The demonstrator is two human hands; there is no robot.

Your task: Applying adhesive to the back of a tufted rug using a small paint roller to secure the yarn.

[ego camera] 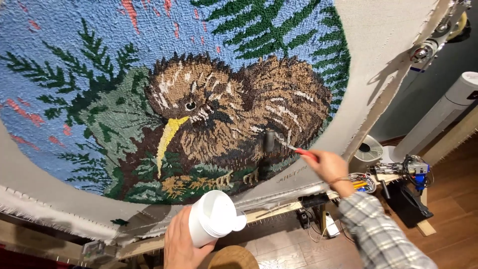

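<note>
Nearest the camera, the left hand [180, 245] rises from the bottom edge, its fingers clenched around a white plastic jar [211, 218]; the jar is tilted, its flipped lid hanging at the right side of the rim; just below it shows the round top of a wooden stool [233, 258]. Further up and to the right, the right hand [328, 167], in a grey plaid sleeve [378, 234], has its fingers closed on the red handle of a brush [288, 145]; the dark head of the brush touches the tufted rug [164, 99] at the lower body of a brown bird with a yellow beak. Around the bird the rug shows blue ground, green fern fronds and small pink flecks; it is stretched on pale backing cloth [383, 40] over a wooden frame [279, 211], tilted in the view. Beyond the frame, at the right, a small white fan [369, 149] stands beside a tall white cylinder [438, 119]; near them lie a tool with blue parts [411, 167] and cables; the wooden floor [458, 199] lies beneath.
</note>
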